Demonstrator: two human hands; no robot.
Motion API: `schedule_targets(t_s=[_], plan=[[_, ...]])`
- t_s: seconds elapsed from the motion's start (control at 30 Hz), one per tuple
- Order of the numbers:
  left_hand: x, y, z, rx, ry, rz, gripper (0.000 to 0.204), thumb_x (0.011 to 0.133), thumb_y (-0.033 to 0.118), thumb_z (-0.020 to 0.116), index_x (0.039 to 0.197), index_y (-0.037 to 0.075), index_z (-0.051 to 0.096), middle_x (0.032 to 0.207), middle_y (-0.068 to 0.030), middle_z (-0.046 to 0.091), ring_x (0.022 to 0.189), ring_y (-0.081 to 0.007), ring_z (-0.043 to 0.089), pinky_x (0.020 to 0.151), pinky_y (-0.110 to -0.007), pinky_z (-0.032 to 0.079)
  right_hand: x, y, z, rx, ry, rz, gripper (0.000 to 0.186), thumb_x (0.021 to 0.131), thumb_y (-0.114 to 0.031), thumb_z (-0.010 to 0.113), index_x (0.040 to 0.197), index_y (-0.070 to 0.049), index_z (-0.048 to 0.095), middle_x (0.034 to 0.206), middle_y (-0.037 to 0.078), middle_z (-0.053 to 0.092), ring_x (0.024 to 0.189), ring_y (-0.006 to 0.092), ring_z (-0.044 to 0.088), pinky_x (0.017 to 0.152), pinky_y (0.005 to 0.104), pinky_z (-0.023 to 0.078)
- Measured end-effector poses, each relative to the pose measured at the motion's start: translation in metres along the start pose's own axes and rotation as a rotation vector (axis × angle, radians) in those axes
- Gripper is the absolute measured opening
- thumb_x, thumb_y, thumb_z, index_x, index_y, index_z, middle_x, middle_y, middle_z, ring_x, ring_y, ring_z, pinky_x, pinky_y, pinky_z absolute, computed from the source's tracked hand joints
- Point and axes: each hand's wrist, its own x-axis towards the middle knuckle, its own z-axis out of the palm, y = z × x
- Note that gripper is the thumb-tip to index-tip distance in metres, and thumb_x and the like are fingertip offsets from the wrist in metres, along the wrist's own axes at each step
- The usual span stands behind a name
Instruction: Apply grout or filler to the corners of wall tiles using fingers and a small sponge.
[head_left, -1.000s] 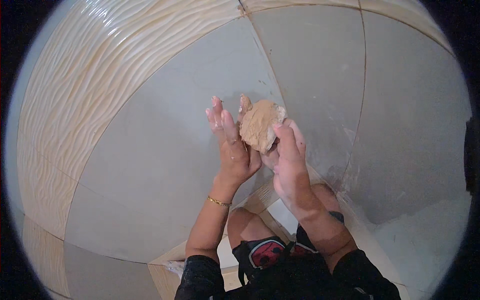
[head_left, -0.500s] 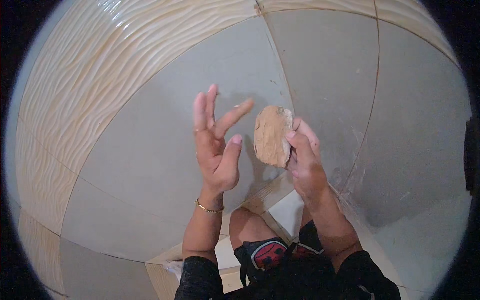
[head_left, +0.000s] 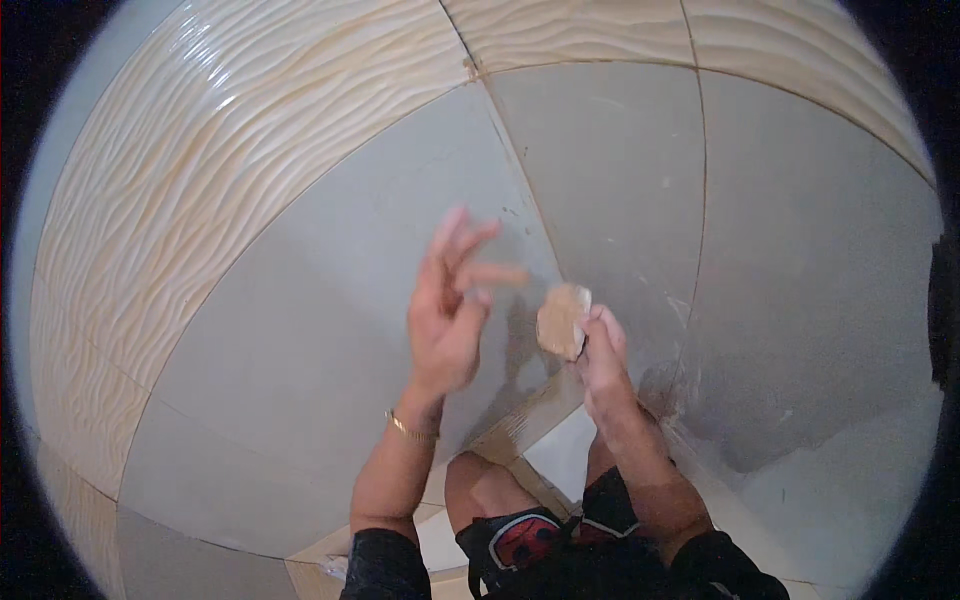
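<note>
A flat, roughly oval tan piece point(head_left: 562, 322) with a pale, crumbly edge is held up in my right hand point(head_left: 606, 362). It looks like a worn sponge, though I cannot be sure of the material. My right thumb presses its near side and the fingers go behind it. To its left, my left hand point(head_left: 445, 335) is raised with fingers apart and nothing in it. The left fingers are slightly blurred, and one of them, tan-tinted, points toward the piece without touching it. A gold bracelet point(head_left: 410, 427) circles my left wrist.
Large smooth grey tiles point(head_left: 330, 300) lie ahead, with a brownish joint line point(head_left: 525, 170) between them. Cream wavy-textured tiles point(head_left: 200, 150) border them at the far side and left. Whitish smears point(head_left: 680, 310) mark the grey surface at right. A white tile patch point(head_left: 562, 455) shows between my knees.
The tan piece and my right hand have moved down and appear smaller, farther from the view. My left hand has tilted rightward, its fingers bending toward the piece. The view has shifted slightly.
</note>
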Motion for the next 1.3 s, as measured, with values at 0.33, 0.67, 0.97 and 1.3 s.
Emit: schedule_targets(t_s=[0.33,0.67,0.97,1.3], plan=[[0.177,-0.038,-0.01,1.27,0.402,0.673,0.077,0.072,0.0,0.044,0.144,0.002,0.02,0.127,-0.0146,0.056,0.134,-0.0345,0.033,0.112,-0.055,0.007,-0.076,0.176,-0.13,-0.398,-0.007,0.229,0.01,0.091,-0.01,0.051,0.084,-0.004,0.049,0.073,-0.001,0.05,0.066,0.006,0.046,0.056,0.0252,0.04],[0.186,-0.036,-0.011,1.578,0.299,0.599,0.079,0.072,0.0,0.047,0.146,0.005,0.018,0.123,-0.0008,0.061,0.137,-0.0314,0.029,0.113,-0.053,0.006,-0.067,0.212,-0.169,-0.406,-0.1,0.265,0.007,0.09,-0.005,0.05,0.094,-0.002,0.055,0.08,-0.001,0.053,0.072,0.008,0.05,0.063,0.0254,0.043],[0.17,-0.039,-0.01,1.144,0.32,0.542,0.077,0.069,-0.002,0.043,0.143,-0.002,0.02,0.131,-0.0151,0.053,0.135,-0.0291,0.032,0.112,-0.054,0.002,-0.063,0.207,-0.175,-0.499,-0.109,0.156,0.014,0.088,-0.012,0.056,0.083,-0.004,0.046,0.073,0.001,0.048,0.069,0.0086,0.046,0.06,0.0267,0.04],[0.178,-0.044,-0.009,1.177,0.332,0.617,0.074,0.072,0.003,0.046,0.143,0.0,0.025,0.144,-0.0179,0.037,0.136,-0.0316,0.03,0.113,-0.053,0.003,-0.062,0.181,-0.154,-0.509,-0.068,0.267,0.013,0.091,-0.015,0.051,0.09,-0.002,0.053,0.076,0.0,0.051,0.071,0.0081,0.047,0.062,0.0256,0.04]])
